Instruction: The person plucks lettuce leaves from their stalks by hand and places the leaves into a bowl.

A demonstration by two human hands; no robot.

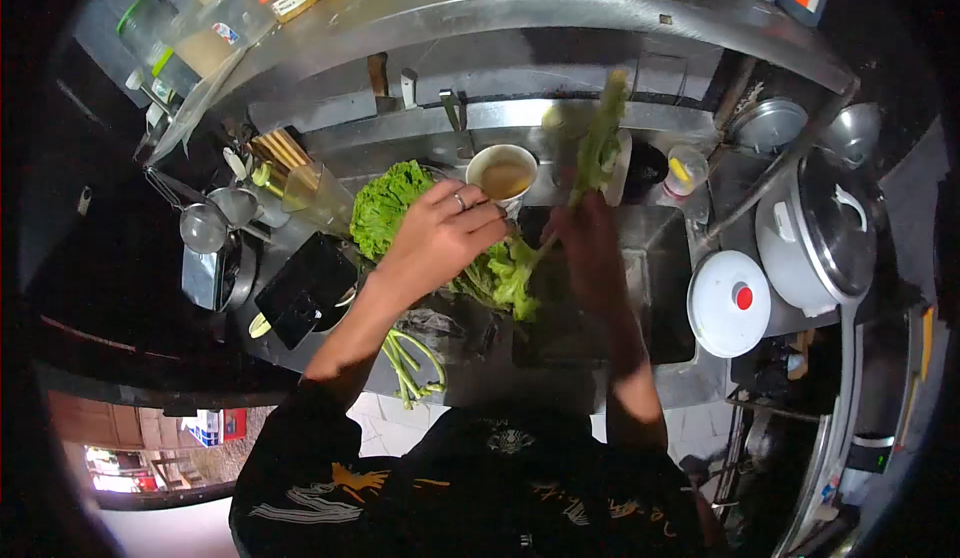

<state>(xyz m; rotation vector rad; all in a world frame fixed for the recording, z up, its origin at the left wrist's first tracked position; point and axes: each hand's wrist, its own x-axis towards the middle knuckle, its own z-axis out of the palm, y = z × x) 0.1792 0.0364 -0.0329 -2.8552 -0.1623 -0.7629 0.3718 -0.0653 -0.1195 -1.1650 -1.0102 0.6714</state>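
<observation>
My right hand (588, 243) is closed round a long leafy green stalk (600, 138), which points up and away and is smeared by motion. A ring shows on my left hand (445, 230), whose fingers are curled in front of the white cup (503, 173) of brownish liquid; what they grip is hidden. Just below those fingers lies a bright lettuce leaf (515, 276), its pale stem reaching toward my right hand. Behind my left wrist sits a frilly head of lettuce (388, 208). Loose green stems (415, 368) hang over the counter's front edge.
A dark sink basin (655, 308) lies under my right arm. Beside it are a white lid (728, 303) and a large pot (815, 228). Knives (380, 83) stand along the back. On the left are a black tablet-like object (308, 288) and strainers (205, 226). A metal shelf (500, 18) overhangs.
</observation>
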